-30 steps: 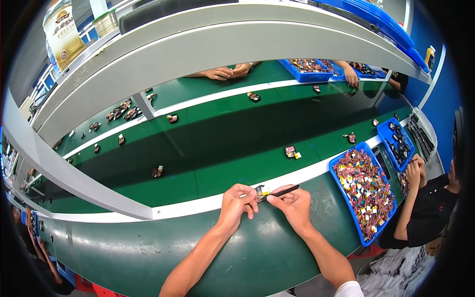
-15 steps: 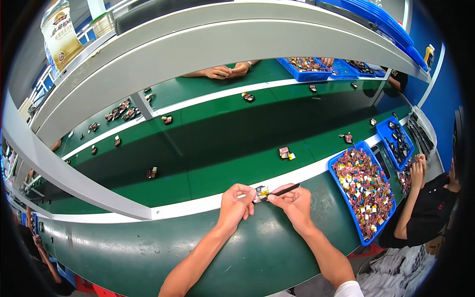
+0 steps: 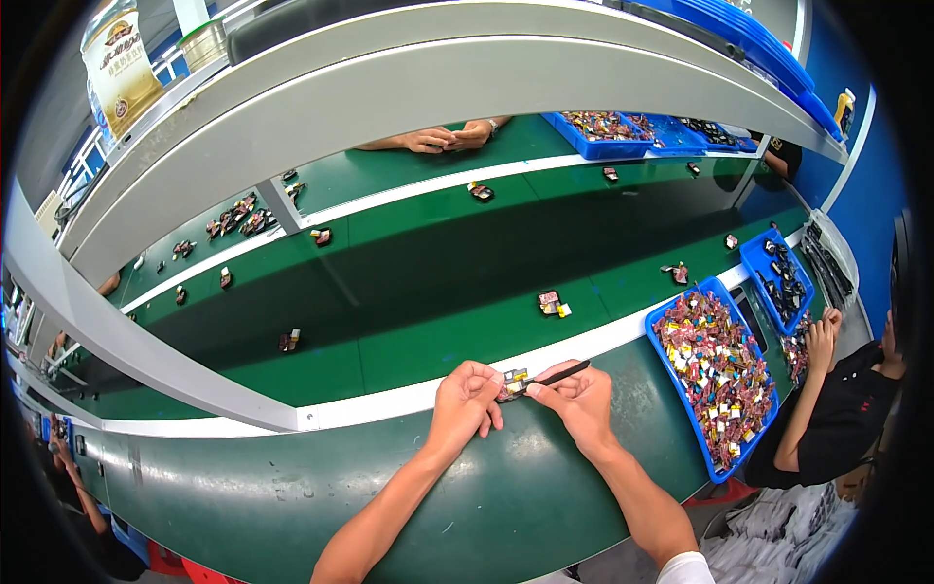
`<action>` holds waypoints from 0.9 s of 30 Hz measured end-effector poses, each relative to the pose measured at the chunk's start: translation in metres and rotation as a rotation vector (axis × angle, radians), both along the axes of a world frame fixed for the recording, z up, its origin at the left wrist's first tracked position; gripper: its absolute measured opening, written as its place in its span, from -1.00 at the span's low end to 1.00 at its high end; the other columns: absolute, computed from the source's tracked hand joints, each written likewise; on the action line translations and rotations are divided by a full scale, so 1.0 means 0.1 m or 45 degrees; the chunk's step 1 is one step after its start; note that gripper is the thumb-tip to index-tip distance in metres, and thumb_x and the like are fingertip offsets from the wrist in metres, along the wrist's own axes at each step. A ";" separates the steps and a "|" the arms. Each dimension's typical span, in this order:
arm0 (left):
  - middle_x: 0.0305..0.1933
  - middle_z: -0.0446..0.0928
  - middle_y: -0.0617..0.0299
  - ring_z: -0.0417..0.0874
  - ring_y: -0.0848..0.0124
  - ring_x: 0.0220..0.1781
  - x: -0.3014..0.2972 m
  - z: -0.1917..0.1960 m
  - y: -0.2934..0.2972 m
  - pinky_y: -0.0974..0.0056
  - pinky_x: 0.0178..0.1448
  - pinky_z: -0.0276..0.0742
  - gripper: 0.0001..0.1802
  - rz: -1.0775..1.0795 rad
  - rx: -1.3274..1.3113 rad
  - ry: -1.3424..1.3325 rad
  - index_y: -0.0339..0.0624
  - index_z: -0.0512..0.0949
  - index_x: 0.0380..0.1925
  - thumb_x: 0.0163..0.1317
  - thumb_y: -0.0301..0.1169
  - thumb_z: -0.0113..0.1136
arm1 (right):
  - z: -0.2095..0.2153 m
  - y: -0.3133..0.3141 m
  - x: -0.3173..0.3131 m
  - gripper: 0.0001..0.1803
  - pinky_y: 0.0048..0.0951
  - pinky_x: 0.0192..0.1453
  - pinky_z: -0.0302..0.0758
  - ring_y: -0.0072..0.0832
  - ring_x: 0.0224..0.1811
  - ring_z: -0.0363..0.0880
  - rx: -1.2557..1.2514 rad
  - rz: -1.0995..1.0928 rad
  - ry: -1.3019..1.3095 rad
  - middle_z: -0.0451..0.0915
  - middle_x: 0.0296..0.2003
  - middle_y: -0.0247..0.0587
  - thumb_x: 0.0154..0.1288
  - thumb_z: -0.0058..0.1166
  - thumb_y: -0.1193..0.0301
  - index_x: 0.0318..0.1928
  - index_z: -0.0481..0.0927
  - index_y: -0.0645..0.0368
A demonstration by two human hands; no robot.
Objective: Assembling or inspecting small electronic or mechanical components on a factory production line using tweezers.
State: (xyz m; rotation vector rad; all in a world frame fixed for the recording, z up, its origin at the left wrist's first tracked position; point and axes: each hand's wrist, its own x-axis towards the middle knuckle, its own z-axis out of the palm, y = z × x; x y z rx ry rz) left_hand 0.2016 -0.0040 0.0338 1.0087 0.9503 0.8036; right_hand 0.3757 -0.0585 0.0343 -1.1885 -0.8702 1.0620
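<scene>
Between the fingers of my left hand (image 3: 465, 404) is a small electronic part (image 3: 512, 381) with silver, yellow and reddish bits. A slim black tool, perhaps tweezers (image 3: 562, 373), is pinched in my right hand (image 3: 578, 401). Its rear end points up to the right, and its tip meets the part's right side. My fingers hide much of the part and the tool's tip. Both hands are over the near green table (image 3: 389, 477), close to the white rail of the belt.
A blue tray (image 3: 662, 355) heaped with similar small parts stands right of my hands; a smaller blue tray (image 3: 800, 311) holds black pieces. Parts lie spaced along the green belt (image 3: 438, 355). Co-workers' hands (image 3: 448, 137) show across it, another person's (image 3: 823, 336) at right. A grey shelf beam (image 3: 467, 83) spans overhead.
The parts on the belt have shifted slightly to the left. My hands stay in place, with the same part and black tool in them.
</scene>
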 end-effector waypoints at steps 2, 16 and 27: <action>-0.41 0.57 0.13 0.62 0.44 -0.64 0.00 -0.01 0.00 0.46 -0.72 0.31 -0.83 -0.048 0.017 0.007 -0.38 0.48 -0.20 0.43 -0.44 0.12 | 0.00 0.00 -0.01 -0.85 -0.70 -0.34 0.51 -0.71 -0.39 0.62 0.032 -0.010 0.009 0.71 -0.38 -0.21 0.16 0.34 0.71 -0.27 0.63 0.36; -0.22 0.67 0.00 0.74 0.31 -0.48 -0.03 -0.05 0.01 0.39 -0.55 0.60 -0.67 -0.137 0.079 -0.113 -0.44 0.56 0.04 0.51 -0.34 0.07 | -0.02 -0.05 -0.02 -0.85 -0.73 -0.57 0.11 -0.91 -0.63 0.24 0.154 -0.025 -0.373 0.65 -0.44 -0.41 0.12 0.39 0.68 -0.32 0.67 0.31; -0.13 0.68 -0.06 0.77 0.25 -0.40 -0.03 -0.10 0.01 0.37 -0.51 0.67 -0.68 -0.116 0.133 -0.237 -0.43 0.54 0.10 0.47 -0.44 0.12 | 0.00 -0.04 -0.04 -0.86 -0.74 -0.58 0.08 -0.94 -0.60 0.23 0.143 -0.047 -0.196 0.65 -0.48 -0.43 0.17 0.36 0.67 -0.28 0.66 0.30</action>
